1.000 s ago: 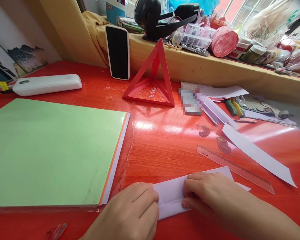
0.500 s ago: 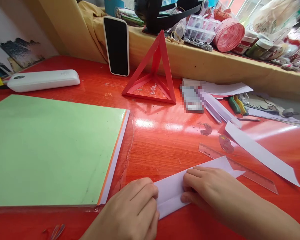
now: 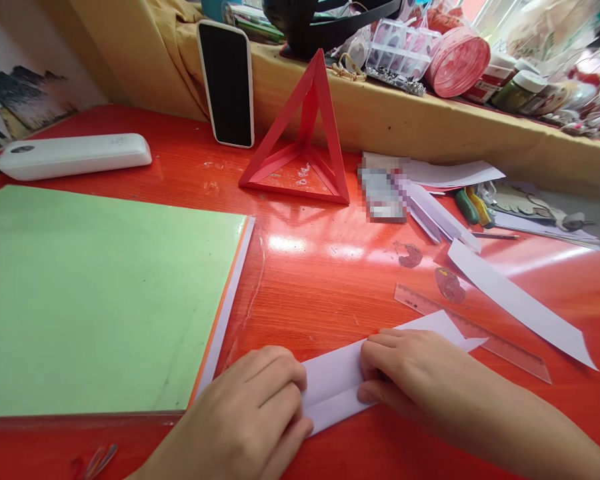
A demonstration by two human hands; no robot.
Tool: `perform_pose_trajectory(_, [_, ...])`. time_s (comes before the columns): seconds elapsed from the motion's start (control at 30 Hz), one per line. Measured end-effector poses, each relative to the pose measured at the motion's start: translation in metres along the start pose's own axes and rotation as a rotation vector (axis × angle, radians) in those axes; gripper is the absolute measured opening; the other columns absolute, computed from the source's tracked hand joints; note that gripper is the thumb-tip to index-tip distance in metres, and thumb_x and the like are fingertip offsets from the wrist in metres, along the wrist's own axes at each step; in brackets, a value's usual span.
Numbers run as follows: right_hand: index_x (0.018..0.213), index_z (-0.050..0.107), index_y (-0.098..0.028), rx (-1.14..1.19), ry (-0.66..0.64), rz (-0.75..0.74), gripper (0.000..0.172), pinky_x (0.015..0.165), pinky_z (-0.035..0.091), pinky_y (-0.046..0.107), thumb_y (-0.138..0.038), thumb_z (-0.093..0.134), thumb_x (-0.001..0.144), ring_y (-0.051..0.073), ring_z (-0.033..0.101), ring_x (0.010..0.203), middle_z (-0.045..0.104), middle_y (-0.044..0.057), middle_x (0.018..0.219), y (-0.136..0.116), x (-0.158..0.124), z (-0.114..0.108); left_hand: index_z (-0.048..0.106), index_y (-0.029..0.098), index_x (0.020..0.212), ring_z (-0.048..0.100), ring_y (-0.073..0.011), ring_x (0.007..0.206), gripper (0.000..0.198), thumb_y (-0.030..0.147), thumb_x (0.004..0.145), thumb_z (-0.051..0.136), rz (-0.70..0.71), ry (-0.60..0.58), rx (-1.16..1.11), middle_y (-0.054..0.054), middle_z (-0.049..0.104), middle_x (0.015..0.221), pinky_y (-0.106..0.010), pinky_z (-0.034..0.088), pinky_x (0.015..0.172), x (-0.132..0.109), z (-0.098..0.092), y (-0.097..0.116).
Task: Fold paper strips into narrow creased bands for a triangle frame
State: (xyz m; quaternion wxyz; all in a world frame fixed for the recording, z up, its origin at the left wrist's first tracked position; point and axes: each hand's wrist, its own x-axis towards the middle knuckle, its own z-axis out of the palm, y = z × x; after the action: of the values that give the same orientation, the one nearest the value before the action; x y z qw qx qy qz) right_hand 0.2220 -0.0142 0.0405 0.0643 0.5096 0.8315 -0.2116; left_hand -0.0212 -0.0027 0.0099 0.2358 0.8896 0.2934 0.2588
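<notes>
A folded strip of white paper (image 3: 336, 385) lies on the red table (image 3: 330, 280) near its front edge. My left hand (image 3: 250, 413) rests on the strip's left end, fingers curled and pressed down on it. My right hand (image 3: 410, 370) covers the strip's right half, its fingers bent and pinching the fold. The strip's far right tip (image 3: 455, 330) sticks out past my right hand, over a clear plastic ruler (image 3: 480, 333).
A stack of green and orange sheets (image 3: 100, 293) fills the left. A red paper pyramid frame (image 3: 305, 140), a phone (image 3: 227, 83) and a white case (image 3: 75, 155) stand farther back. Loose white strips (image 3: 520, 303), scissors (image 3: 473, 207) and a cluttered shelf (image 3: 430, 127) are on the right.
Both hands have shifted slightly left along the strip and the paper has turned a little with them. The camera has tilted down.
</notes>
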Motion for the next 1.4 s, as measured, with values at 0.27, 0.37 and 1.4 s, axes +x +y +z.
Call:
perform_pose_trajectory(0.27, [0.070, 0.052, -0.020, 0.061, -0.040, 0.028, 0.023, 0.055, 0.032, 0.027, -0.013, 0.067, 0.087, 0.016, 0.059, 0.062, 0.066, -0.002, 0.072, 0.000, -0.001, -0.003, 0.063, 0.020, 0.081, 0.061, -0.0185, 0.080, 0.018, 0.011, 0.088, 0.049, -0.084, -0.027, -0.024, -0.001, 0.067, 0.087, -0.029, 0.052, 0.074, 0.001, -0.002, 0.001])
perform_pose_trajectory(0.37, [0.071, 0.052, -0.020, 0.068, -0.037, 0.028, 0.023, 0.056, 0.031, 0.028, -0.013, 0.067, 0.086, 0.017, 0.059, 0.063, 0.066, -0.002, 0.073, 0.000, -0.001, -0.001, 0.063, 0.020, 0.084, 0.061, -0.0197, 0.079, 0.016, 0.013, 0.089, 0.049, -0.065, -0.050, 0.017, -0.002, 0.067, 0.088, -0.030, 0.051, 0.073, 0.000, 0.000, 0.000])
perform_pose_trajectory(1.4, [0.077, 0.054, -0.021, 0.189, -0.095, 0.062, 0.016, 0.057, 0.032, 0.025, -0.014, 0.055, 0.091, 0.014, 0.055, 0.066, 0.063, -0.002, 0.076, 0.005, -0.001, -0.009, 0.072, 0.019, 0.098, 0.064, -0.0186, 0.106, 0.028, 0.004, 0.097, 0.049, 0.351, 0.017, 0.326, 0.003, 0.073, 0.113, -0.029, 0.047, 0.101, -0.005, 0.014, 0.009])
